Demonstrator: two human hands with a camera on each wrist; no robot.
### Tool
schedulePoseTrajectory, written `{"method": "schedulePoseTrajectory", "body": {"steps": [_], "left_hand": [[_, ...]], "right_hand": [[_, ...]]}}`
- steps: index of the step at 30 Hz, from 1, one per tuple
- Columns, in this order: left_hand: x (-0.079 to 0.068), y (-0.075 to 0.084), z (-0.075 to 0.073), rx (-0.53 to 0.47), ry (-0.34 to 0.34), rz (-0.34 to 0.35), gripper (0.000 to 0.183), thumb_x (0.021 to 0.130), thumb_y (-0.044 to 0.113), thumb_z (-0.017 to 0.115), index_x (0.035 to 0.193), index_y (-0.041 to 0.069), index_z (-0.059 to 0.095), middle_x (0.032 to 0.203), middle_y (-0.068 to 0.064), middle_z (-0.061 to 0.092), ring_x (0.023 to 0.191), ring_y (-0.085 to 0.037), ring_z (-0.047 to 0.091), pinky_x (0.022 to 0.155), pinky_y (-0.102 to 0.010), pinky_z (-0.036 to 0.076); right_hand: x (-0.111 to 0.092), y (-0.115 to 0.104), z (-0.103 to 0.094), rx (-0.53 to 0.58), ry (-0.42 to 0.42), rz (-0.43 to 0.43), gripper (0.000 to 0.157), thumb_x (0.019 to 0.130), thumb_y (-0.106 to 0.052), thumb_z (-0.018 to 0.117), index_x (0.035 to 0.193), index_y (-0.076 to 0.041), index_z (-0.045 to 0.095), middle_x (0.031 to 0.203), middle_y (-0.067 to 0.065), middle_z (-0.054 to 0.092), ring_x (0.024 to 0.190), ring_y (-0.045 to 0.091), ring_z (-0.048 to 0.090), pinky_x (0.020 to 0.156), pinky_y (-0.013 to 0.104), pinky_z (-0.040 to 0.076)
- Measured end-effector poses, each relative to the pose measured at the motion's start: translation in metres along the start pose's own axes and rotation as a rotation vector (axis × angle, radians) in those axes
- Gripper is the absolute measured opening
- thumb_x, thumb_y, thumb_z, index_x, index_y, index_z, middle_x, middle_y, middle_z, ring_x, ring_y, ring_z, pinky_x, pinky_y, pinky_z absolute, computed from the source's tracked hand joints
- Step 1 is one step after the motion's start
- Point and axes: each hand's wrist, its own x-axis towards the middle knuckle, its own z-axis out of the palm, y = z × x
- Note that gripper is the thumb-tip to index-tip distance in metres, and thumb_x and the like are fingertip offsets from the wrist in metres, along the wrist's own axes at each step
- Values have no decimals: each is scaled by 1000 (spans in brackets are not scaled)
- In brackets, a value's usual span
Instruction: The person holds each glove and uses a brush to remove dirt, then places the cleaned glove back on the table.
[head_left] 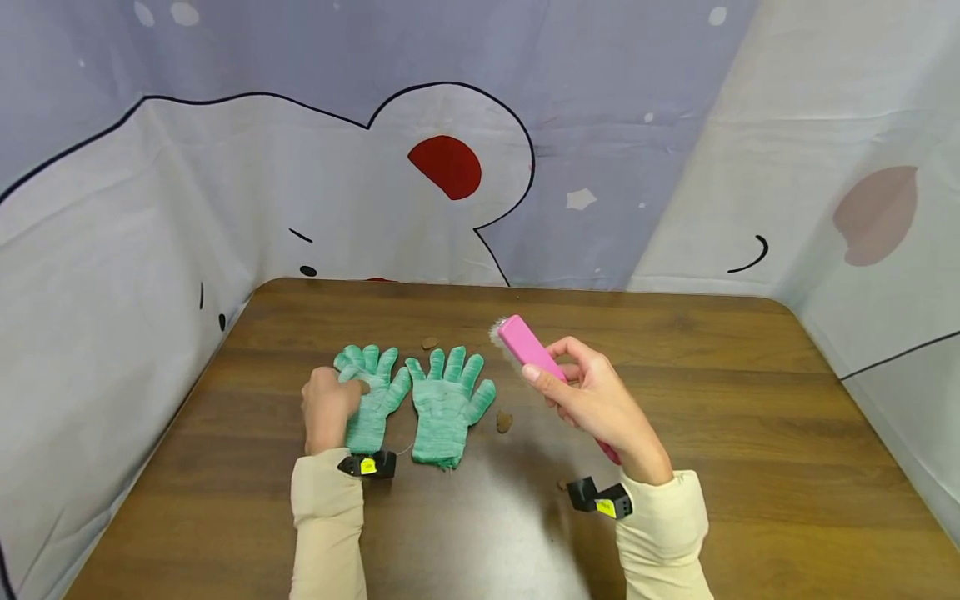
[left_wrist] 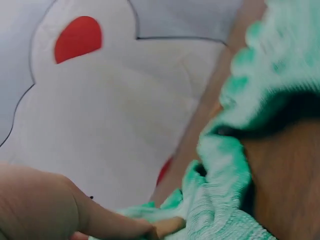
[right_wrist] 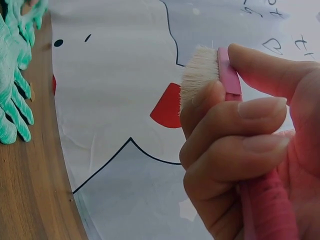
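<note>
Worktop (head_left: 765,400): brown wood grain, under the gloves
Green gloves (head_left: 444,408): 2, lying side by side
Right hand (head_left: 603,408): fingers wrapped round the pink brush (head_left: 527,343)
Left hand (head_left: 327,408): over the left glove, fingers pinching 1 brown piece (head_left: 364,387)
Brush: raised right of the gloves, bristles (right_wrist: 200,75) pale
Other brown pieces (head_left: 504,422): 1 beyond the gloves, 1 beside the right glove

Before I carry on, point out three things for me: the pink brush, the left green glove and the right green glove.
Pink brush (head_left: 529,346): head view, on its pink back.
Left green glove (head_left: 379,402): head view, on its palm area.
Right green glove (head_left: 444,407): head view, mid-palm area.
</note>
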Motion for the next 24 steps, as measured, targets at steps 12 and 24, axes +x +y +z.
{"method": "schedulePoseTrajectory", "body": {"steps": [12, 24], "left_hand": [[-16, 38, 0, -625, -102, 198, 27, 86, 16, 64, 104, -4, 62, 72, 2, 61, 66, -11, 54, 62, -25, 45], [-65, 83, 18, -1011, -430, 384, 26, 83, 2, 63, 106, -10, 57, 76, -1, 58, 62, -7, 50, 54, -18, 43]], "right_hand": [[1, -1, 1, 4, 20, -20, 29, 86, -30, 64, 103, -11, 51, 63, 12, 52, 42, 13, 39, 37, 22, 32], [2, -7, 14, 160, 102, -131, 28, 87, -21, 64, 104, -5, 49, 60, 11, 50, 41, 12, 38, 36, 22, 31]]}}
